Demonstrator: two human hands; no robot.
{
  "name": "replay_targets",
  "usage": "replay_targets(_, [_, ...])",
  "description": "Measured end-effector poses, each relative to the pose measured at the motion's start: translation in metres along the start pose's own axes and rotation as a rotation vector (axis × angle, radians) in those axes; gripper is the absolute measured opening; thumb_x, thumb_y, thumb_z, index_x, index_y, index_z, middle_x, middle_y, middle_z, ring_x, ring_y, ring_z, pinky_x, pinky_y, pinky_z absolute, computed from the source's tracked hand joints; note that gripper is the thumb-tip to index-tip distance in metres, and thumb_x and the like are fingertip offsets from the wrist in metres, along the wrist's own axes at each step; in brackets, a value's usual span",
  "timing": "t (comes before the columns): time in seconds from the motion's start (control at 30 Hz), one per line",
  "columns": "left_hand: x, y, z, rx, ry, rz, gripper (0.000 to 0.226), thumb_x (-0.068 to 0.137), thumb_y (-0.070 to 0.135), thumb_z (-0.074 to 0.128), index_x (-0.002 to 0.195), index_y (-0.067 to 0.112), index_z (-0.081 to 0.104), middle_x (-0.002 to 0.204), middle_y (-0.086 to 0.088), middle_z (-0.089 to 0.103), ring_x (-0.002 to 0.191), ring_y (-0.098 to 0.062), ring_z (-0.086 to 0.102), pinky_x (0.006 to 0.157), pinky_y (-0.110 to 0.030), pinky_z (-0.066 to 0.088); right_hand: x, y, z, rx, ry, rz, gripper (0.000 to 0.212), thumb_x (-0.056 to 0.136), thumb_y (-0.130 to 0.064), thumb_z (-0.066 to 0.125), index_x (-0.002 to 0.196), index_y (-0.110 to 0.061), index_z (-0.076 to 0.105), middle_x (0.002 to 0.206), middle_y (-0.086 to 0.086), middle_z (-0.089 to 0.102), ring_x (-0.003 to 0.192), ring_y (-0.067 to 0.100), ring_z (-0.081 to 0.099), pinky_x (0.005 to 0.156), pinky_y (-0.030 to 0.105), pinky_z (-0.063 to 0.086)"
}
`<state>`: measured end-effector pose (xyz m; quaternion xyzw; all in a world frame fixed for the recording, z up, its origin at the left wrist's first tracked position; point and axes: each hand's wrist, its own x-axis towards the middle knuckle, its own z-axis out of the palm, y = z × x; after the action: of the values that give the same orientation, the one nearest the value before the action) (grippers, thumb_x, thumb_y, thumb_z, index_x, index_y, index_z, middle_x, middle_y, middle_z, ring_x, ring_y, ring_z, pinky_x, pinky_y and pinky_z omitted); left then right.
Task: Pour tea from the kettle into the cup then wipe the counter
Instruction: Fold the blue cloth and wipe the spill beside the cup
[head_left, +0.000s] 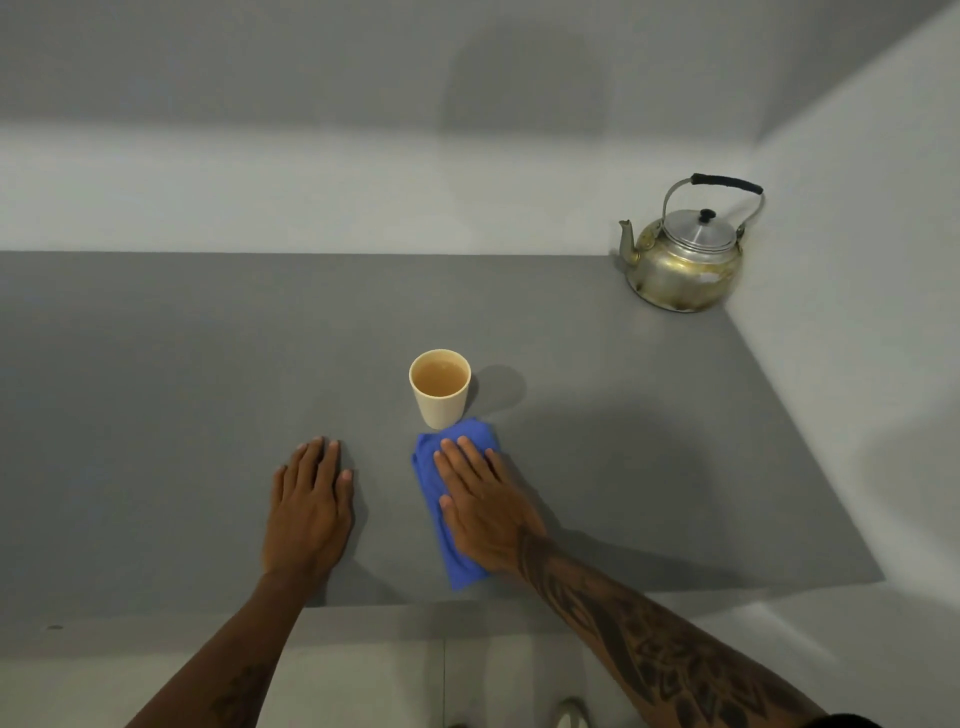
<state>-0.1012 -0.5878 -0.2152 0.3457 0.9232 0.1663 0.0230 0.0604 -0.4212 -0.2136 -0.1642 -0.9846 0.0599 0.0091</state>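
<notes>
A cream cup holding brownish tea stands mid-counter. Just in front of it lies a folded blue cloth, its far end touching the cup's base. My right hand lies flat on the cloth, fingers stretched out and pressing it onto the grey counter. My left hand rests palm down on the bare counter to the left, holding nothing. A worn metal kettle with a black-wrapped handle sits upright in the far right corner, spout pointing left.
White walls close the counter at the back and along the right side. The counter's front edge runs just behind my wrists, with a pale cabinet front and floor below.
</notes>
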Motion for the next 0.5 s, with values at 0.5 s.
replay_targets(0.5, [0.0, -0.006, 0.003, -0.009, 0.038, 0.035, 0.057, 0.097, 0.042, 0.018, 0.144, 0.013, 0.033, 0.151, -0.01, 0.036, 0.143, -0.025, 0.026, 0.118, -0.044, 0.022, 0.024, 0.033, -0.009, -0.056, 0.046, 0.263, 0.06, 0.096, -0.04, 0.021, 0.143, -0.006, 0.037, 0.149, 0.016, 0.042, 0.136, 0.036, 0.041, 0.107, 0.052, 0.039])
